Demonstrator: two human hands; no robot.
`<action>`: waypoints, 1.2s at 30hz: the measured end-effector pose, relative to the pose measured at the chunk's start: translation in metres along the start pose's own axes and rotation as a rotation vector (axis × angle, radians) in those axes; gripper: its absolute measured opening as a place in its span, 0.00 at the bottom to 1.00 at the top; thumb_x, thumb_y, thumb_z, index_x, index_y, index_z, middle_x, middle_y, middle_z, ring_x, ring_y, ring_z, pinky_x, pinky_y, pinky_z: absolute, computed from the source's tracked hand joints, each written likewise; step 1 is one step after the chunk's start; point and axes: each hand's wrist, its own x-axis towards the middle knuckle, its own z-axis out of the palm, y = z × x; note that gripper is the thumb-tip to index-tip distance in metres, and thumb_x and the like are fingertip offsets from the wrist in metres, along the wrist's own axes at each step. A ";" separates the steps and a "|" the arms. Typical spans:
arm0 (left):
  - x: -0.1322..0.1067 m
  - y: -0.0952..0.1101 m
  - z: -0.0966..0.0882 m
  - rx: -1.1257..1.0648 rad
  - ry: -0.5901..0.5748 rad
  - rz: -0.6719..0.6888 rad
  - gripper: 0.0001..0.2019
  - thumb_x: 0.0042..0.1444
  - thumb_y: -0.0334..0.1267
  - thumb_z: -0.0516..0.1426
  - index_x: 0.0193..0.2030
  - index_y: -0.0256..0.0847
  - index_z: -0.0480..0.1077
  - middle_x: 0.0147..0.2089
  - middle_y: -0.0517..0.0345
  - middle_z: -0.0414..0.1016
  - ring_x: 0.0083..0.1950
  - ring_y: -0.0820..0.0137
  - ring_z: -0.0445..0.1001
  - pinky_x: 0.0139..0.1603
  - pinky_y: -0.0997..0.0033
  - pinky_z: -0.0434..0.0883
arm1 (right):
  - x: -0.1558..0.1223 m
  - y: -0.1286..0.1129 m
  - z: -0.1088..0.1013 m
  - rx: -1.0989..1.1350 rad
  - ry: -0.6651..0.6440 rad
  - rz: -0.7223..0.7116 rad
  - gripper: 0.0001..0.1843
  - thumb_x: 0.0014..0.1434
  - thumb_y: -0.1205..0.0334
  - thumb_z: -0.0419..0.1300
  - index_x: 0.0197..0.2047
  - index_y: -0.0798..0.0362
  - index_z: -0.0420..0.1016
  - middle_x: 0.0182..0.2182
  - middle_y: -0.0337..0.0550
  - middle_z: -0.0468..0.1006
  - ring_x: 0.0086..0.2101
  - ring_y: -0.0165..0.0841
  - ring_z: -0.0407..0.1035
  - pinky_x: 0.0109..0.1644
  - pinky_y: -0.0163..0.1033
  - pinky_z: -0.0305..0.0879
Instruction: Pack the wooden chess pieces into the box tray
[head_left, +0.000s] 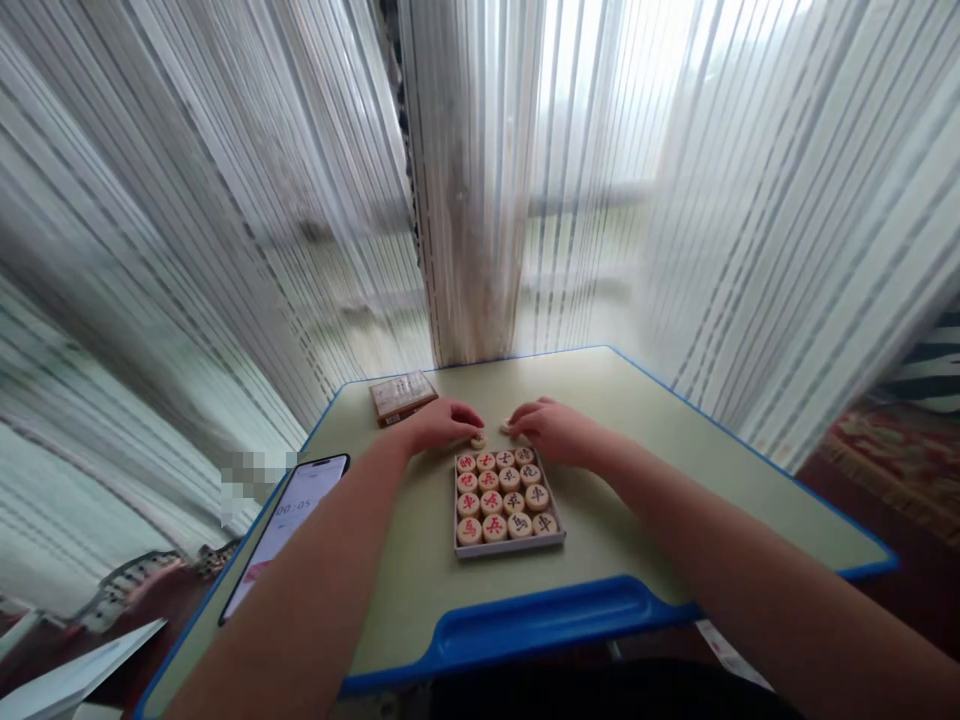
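Note:
An open white box (510, 547) stands on the table, filled with rows of round wooden xiangqi pieces (490, 503) marked in red and dark characters. Just beyond its far edge, my left hand (448, 422) pinches a xiangqi piece (478, 440) at the fingertips, close to the tabletop. My right hand (553, 428) lies across from it, fingers closed on another pale xiangqi piece (506, 427), whose face I cannot read. Both forearms reach forward on either side of the box.
A brown box lid or carton (403, 396) lies at the back left. Along the left edge rests a phone (292, 520) showing a timer. The pale table (637, 400) has a blue rim and a blue trough (544, 618) in front. Striped sheer curtains (480, 200) hang behind.

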 end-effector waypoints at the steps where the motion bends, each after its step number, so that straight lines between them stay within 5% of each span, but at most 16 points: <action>1: 0.001 0.000 0.001 0.018 0.007 0.001 0.16 0.44 0.42 0.60 0.39 0.36 0.74 0.40 0.53 0.78 0.41 0.68 0.74 0.46 0.70 0.68 | -0.002 0.004 0.003 0.001 -0.009 0.016 0.16 0.54 0.74 0.53 0.35 0.51 0.80 0.41 0.45 0.77 0.42 0.35 0.69 0.53 0.43 0.59; 6: 0.002 0.004 0.006 0.126 0.133 0.008 0.16 0.48 0.46 0.57 0.38 0.36 0.75 0.37 0.53 0.78 0.38 0.68 0.73 0.41 0.70 0.69 | -0.006 0.011 0.003 0.015 0.046 0.115 0.15 0.51 0.73 0.54 0.39 0.55 0.78 0.41 0.50 0.76 0.41 0.37 0.69 0.50 0.42 0.62; 10: 0.000 0.012 0.010 0.153 0.111 0.011 0.17 0.45 0.47 0.60 0.37 0.35 0.75 0.36 0.53 0.78 0.37 0.68 0.73 0.41 0.70 0.69 | 0.000 0.009 0.006 0.063 0.061 0.038 0.17 0.56 0.69 0.53 0.47 0.52 0.75 0.47 0.49 0.74 0.47 0.36 0.67 0.55 0.44 0.57; 17: -0.003 0.017 0.010 0.121 0.130 -0.038 0.19 0.42 0.40 0.60 0.43 0.34 0.75 0.37 0.53 0.77 0.37 0.69 0.73 0.42 0.70 0.69 | 0.000 0.013 0.005 0.039 0.072 0.106 0.10 0.55 0.64 0.56 0.36 0.55 0.78 0.39 0.49 0.77 0.39 0.36 0.68 0.47 0.40 0.61; 25: -0.004 0.011 0.007 0.070 0.083 -0.033 0.23 0.41 0.40 0.61 0.46 0.34 0.72 0.39 0.52 0.76 0.39 0.69 0.72 0.43 0.69 0.69 | 0.002 0.010 0.004 0.049 -0.004 0.140 0.12 0.54 0.65 0.56 0.40 0.55 0.78 0.36 0.47 0.78 0.33 0.32 0.69 0.40 0.37 0.64; 32: -0.004 0.008 0.005 0.078 0.105 -0.021 0.22 0.41 0.40 0.61 0.45 0.34 0.72 0.40 0.51 0.76 0.40 0.69 0.72 0.45 0.68 0.69 | -0.006 -0.007 -0.016 0.252 0.145 0.231 0.11 0.51 0.64 0.59 0.38 0.56 0.77 0.31 0.45 0.78 0.30 0.30 0.68 0.36 0.35 0.64; 36: -0.003 0.009 0.006 0.110 0.118 -0.021 0.21 0.41 0.40 0.61 0.44 0.34 0.73 0.39 0.52 0.76 0.39 0.68 0.72 0.43 0.68 0.69 | -0.016 -0.030 -0.032 0.545 -0.109 0.172 0.09 0.47 0.63 0.62 0.34 0.57 0.76 0.26 0.40 0.75 0.28 0.28 0.67 0.31 0.34 0.63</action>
